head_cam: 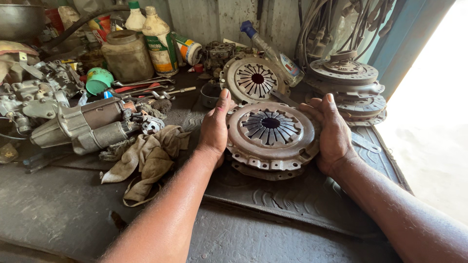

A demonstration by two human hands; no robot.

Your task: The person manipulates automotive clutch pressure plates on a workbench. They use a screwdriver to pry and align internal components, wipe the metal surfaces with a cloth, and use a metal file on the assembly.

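Note:
A round rusty clutch pressure plate (271, 135) with a ring of dark spring fingers sits on a black rubber mat (292, 199). My left hand (215, 127) grips its left rim, thumb up along the edge. On the opposite rim my right hand (331, 132) holds it, fingers curled over the top. Another flat metal piece (265, 173) shows under the plate's near edge.
A second pressure plate (254, 78) leans behind. Stacked clutch parts (353, 85) stand at the right rear. A starter motor (85, 127), a dirty rag (148, 156), wrenches (146, 87), a green cup (99, 79), bottles and a jar (127, 54) crowd the left.

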